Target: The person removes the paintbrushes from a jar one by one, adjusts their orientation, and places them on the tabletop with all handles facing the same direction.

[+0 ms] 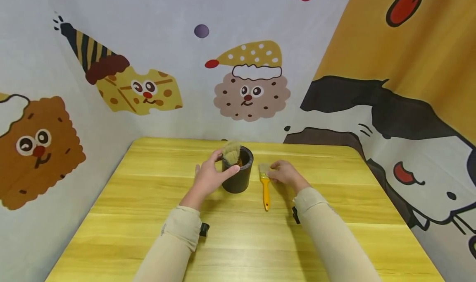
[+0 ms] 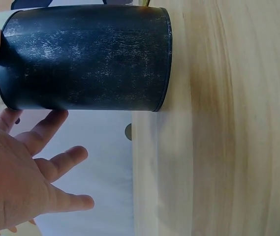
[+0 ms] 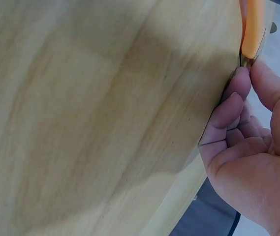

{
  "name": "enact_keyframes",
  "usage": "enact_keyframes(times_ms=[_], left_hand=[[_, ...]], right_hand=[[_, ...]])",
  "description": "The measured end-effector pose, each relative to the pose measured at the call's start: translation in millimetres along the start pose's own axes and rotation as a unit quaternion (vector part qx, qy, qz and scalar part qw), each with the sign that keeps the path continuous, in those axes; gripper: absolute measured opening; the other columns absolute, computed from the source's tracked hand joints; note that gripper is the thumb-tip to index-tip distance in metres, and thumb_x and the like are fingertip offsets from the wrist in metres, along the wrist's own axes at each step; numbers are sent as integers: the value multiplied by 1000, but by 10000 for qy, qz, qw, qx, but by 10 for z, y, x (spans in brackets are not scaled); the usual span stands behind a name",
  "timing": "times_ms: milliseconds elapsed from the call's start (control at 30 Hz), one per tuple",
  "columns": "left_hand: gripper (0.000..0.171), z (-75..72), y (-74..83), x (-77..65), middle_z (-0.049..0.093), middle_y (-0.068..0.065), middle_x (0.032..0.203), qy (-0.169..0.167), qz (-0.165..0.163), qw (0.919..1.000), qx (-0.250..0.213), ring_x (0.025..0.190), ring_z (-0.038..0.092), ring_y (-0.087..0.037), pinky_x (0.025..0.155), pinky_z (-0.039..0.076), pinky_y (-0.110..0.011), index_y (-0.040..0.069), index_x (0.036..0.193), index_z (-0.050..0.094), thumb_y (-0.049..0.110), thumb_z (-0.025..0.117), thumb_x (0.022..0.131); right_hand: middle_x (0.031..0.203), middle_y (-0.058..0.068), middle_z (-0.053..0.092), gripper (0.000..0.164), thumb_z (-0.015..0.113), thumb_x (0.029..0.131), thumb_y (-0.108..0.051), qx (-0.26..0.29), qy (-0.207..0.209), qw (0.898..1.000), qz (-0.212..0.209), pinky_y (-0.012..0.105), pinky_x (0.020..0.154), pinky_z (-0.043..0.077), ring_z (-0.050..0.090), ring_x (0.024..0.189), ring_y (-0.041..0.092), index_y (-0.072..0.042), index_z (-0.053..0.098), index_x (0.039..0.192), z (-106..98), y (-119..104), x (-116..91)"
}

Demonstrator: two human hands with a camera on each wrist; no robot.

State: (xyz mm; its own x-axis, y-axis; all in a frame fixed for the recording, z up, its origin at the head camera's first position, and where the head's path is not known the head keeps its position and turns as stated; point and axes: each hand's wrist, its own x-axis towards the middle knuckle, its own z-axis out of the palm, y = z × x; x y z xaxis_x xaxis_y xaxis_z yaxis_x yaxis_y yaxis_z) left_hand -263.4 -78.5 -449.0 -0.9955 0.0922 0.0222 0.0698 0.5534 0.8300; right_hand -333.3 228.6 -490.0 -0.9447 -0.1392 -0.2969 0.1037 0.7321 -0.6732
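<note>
The yellow paintbrush [image 1: 266, 193] is found on the counter [image 1: 238, 253], a bit right of the middle and toward the far edge. Its bristles are pointed at the far edge, and its handle is turned away from it. The metal band is pinched by the thumb and fingers of the right hand [image 1: 285, 173]. Whether the brush is lifted at all cannot be told.

Just left of it, a black cup [image 1: 236, 180] is stood upright near the far edge. Its rim end is held by the left hand [image 1: 210, 178]: the thumb is put on 1 side, 2 fingers are pressed to the other, and 2 more are spread off it. Inside the cup, what looks like a 2nd brush [image 1: 231, 154] can be seen, with its bristles stuck up past the rim.

The yellow paintbrush will likely be felt as light, with a stiff, smooth handle that may be a bit slippery. The bristles are probably soft and would be bent if squeezed. It is best taken by the band or the handle. The cup seems stiff and is best held by its sides.
</note>
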Motion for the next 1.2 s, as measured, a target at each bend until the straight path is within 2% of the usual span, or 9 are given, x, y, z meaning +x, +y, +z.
enact_keyframes(times_ms=[333, 733, 1000, 1200], left_hand=[[89, 20, -59, -30, 53, -8, 163, 22, 1, 9997, -223, 155, 44, -40, 130, -5, -72, 40, 166, 31, 69, 72, 93], [92, 28, -52, -33, 50, -6, 165, -50, -21, 9992, -385, 158, 38, -43, 130, -5, -72, 43, 166, 31, 77, 70, 89], [91, 23, -53, -29, 50, -8, 166, -18, 0, 9988, -486, 159, 36, -45, 130, -4, -73, 43, 165, 32, 76, 71, 90], [92, 58, -63, -28, 50, -9, 165, -10, 43, 9986, -524, 158, 39, -43, 130, -3, -73, 41, 166, 32, 74, 71, 90]], right_hand=[[89, 10, 72, 51, 70, 106, -28, 27, 29, 10000, -26, 30, 77, 53, 65, 80, 18, 3, 57, 144, 65, -28, -2], [92, 9, 71, 48, 71, 106, -27, 145, -9, 9999, 19, 29, 75, 53, 65, 81, 19, 1, 58, 142, 71, -3, 7], [94, 10, 71, 47, 70, 106, -27, 129, -14, 9999, -15, 30, 77, 54, 66, 83, 20, 0, 58, 142, 41, -33, -2], [92, 8, 71, 47, 70, 106, -29, 16, 53, 10000, 10, 29, 75, 53, 64, 81, 19, -1, 58, 142, 44, -19, -18]])
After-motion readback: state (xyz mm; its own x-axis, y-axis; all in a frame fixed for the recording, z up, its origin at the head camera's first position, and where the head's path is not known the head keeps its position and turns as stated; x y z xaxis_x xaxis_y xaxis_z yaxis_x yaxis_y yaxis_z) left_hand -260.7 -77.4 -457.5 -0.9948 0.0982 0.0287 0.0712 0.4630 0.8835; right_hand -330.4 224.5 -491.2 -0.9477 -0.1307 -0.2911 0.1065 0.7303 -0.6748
